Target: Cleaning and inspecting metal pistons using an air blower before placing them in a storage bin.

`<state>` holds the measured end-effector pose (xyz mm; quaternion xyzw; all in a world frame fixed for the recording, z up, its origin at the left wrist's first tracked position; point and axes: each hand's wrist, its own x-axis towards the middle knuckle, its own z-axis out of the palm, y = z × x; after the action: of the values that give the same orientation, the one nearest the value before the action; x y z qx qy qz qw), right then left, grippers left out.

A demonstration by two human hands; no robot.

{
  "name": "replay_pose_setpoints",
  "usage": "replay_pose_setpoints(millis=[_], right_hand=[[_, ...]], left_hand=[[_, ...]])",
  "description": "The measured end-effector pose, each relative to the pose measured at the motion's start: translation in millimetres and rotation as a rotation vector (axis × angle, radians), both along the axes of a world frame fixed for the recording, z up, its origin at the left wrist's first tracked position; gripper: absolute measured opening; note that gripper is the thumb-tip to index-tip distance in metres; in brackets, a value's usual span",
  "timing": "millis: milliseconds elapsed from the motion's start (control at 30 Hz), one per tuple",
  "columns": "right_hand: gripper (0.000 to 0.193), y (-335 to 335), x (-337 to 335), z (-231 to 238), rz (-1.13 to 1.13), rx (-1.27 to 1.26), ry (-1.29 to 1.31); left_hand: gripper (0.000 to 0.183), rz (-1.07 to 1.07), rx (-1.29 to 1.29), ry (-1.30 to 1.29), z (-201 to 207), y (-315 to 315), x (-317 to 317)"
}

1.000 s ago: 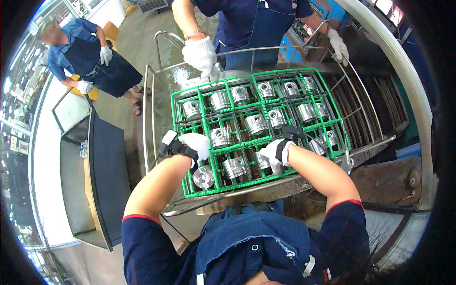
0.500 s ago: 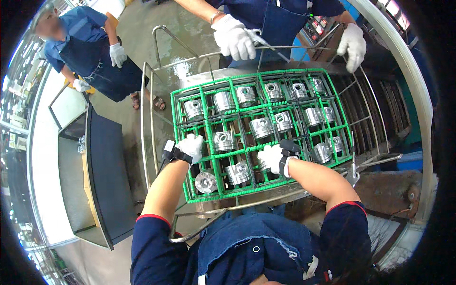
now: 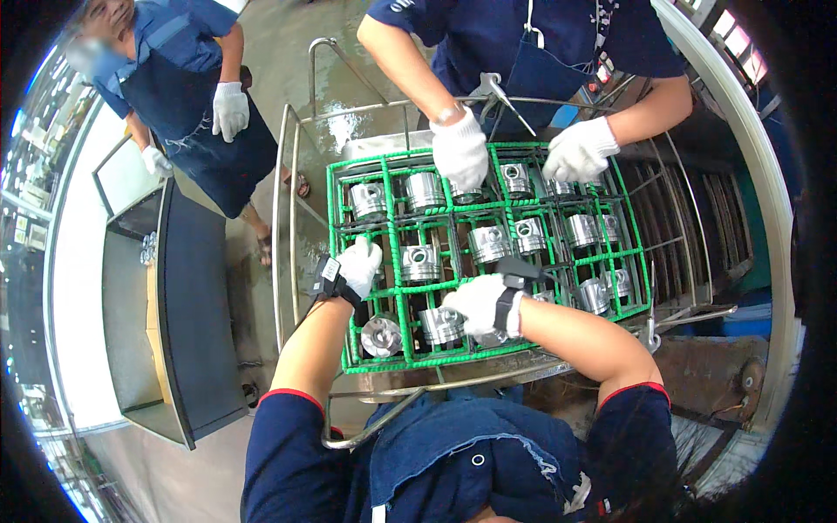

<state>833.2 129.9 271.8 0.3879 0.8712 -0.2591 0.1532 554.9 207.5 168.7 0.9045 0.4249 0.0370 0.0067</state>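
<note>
In front of me sits a green-wrapped wire basket point(image 3: 514, 368), its compartments holding silver pistons. My left hand point(image 3: 357, 266), in a white glove, is curled over a compartment at the basket's left side; whatever its fingers grip is hidden. Right of it stands a piston point(image 3: 420, 263), and below it another piston point(image 3: 381, 336) lies with its round face up. My right hand point(image 3: 479, 305), also gloved, bends over the near row beside a piston point(image 3: 441, 325). Its fingertips are partly hidden, and part of a piston point(image 3: 493, 338) shows beneath the palm.
Across the basket, a co-worker's gloved hands point(image 3: 460, 157) reach into the far row. A pair of pliers-like tool handles point(image 3: 510, 103) hangs near that person's apron. Another person point(image 3: 183, 96) stands at the far left. A metal rail frame point(image 3: 281, 218) surrounds the basket; a dark box point(image 3: 205, 314) stands left.
The co-worker's hands have come down from the far rail onto pistons in the far row. My right hand has shifted left and slightly nearer; my left hand stays by the same compartment.
</note>
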Motion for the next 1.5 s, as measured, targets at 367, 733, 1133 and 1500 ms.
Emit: replay_pose_setpoints(millis=[367,733,1133,1500], right_hand=[[0.016,-18,-45,-59,0.027,0.152,0.169],[0.034,15,-24,-50,-0.239,0.073,0.212],[0.031,70,-81,-84,-0.316,0.386,0.150],[0.027,64,-23,-41,-0.421,0.368,0.163]], left_hand=[[0.027,0.150,0.050,-0.033,-8,-7,8],[0.026,0.132,0.067,0.025,-7,-7,9],[0.030,0.594,-0.050,-0.049,-15,20,11],[0.031,0.108,-0.379,-0.123,164,-28,82]])
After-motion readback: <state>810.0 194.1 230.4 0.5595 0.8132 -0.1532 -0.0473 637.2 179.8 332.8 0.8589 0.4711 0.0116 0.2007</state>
